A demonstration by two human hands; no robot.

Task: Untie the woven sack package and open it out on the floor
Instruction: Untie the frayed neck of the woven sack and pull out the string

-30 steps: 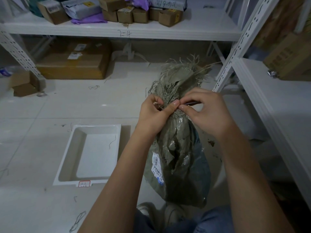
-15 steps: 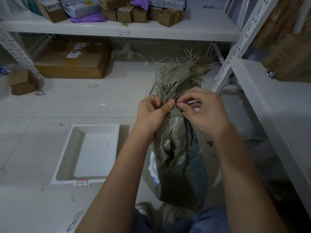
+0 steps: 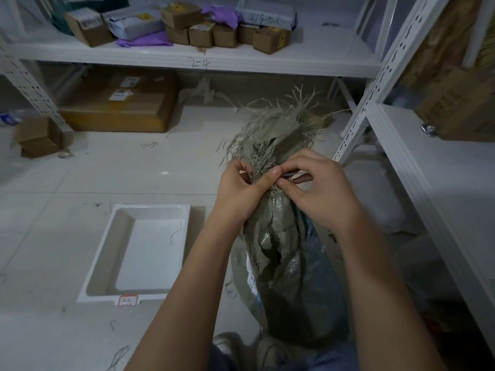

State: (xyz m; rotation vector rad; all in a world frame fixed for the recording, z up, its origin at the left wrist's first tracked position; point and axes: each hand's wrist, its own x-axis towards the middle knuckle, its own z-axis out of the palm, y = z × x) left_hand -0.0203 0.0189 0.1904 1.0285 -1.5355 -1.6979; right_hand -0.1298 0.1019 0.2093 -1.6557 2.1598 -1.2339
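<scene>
**Both hands pinched at the tied neck of the sack**

The left hand (image 3: 239, 189) is curled closed around the gathered neck of the grey-green woven plastic sack (image 3: 284, 253), thumb pressed across the front of the bunched fabric. The right hand (image 3: 322, 189) meets it from 3 o'clock, thumb and forefinger pinched tight on something thin at the neck, thumb tip touching the left thumb tip; what exactly it grips is too small to tell. A dark, slim object shows just past the right fingers (image 3: 300, 178), unclear in kind.

The sack stands upright on the pale tiled floor (image 3: 80, 178), between the person's forearms, its base just ahead of the light-coloured shoes (image 3: 233, 344) at 6 o'clock. Above the hands, at 12 o'clock, its frayed mouth (image 3: 278, 124) spreads out in loose straw-like strands. A white printed label (image 3: 251, 282) sits on its lower left side.

At 8 o'clock from the hands, apart from the sack, a shallow white rectangular plastic tray (image 3: 107, 247) lies on the floor with a red-edged tag on its near rim and a stray thread inside.

At 10 o'clock a large flat brown cardboard carton (image 3: 120, 105) lies under the white metal shelf (image 3: 241, 62), which carries small cardboard boxes (image 3: 225, 34), grey mailer bags and purple mailer bags (image 3: 144, 41). At 3 o'clock a second white shelving unit (image 3: 442, 170) holds brown cartons.
</scene>
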